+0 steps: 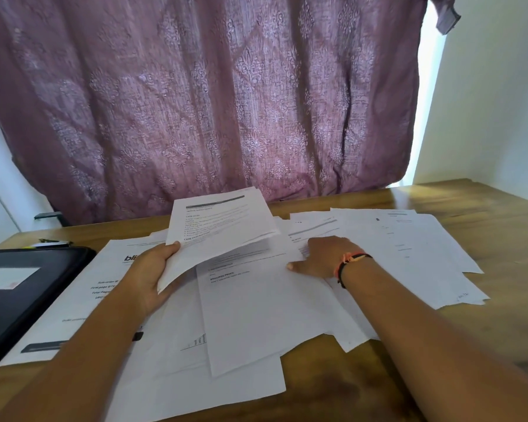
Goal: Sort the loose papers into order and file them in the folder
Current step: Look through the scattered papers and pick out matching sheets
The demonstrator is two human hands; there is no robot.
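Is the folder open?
No: the folder lies shut on the table, left of the left hand, which holds sheets.

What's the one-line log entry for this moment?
phase: sorting | left hand: holds lifted sheets | right hand: flat on papers | folder: closed, at left

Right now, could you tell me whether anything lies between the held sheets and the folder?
Nothing upright. Only flat loose papers lie between the sheets in the left hand and the folder, which looks closed.
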